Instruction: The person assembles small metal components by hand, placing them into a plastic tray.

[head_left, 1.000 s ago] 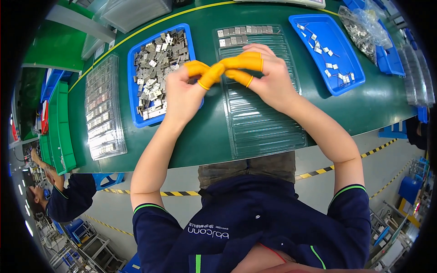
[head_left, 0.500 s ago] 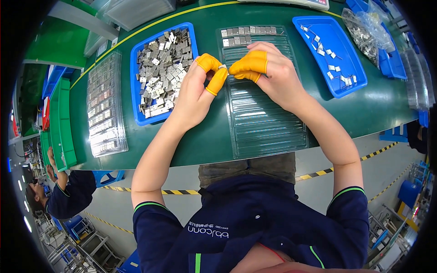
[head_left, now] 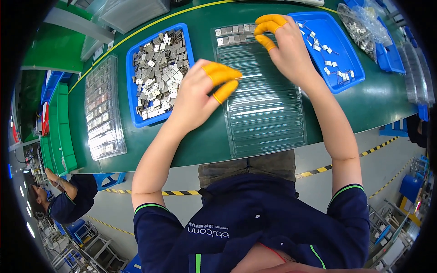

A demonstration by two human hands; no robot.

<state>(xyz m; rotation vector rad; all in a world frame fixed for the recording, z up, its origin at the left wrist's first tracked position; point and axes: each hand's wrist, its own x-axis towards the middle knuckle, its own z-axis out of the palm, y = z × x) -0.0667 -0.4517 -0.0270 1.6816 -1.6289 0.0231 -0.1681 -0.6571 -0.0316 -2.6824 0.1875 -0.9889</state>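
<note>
My left hand (head_left: 195, 98), with yellow finger covers on thumb and fingers, hovers over the left edge of a clear ribbed plastic tray (head_left: 264, 123). Its thumb and fingertips point right with a narrow gap, and no part shows between them. At the tray's far end my right hand (head_left: 289, 48), also in yellow covers, has its thumb and forefinger brought together beside two short rows of small grey metal plates (head_left: 234, 34). Whatever lies between those fingertips is too small or hidden to make out.
To the left stands a blue bin (head_left: 132, 91) heaped with metal plates, then a filled clear tray (head_left: 104, 113). A blue tray (head_left: 337, 77) at right holds small white parts with wires. Bagged metal parts (head_left: 357, 32) lie beyond. Another person (head_left: 68, 198) works at far left.
My hands were together over the tray around a small pale part. Now they are apart: the right has moved away to the tray's far end, the left has shifted slightly right and its fingertips have parted.
</note>
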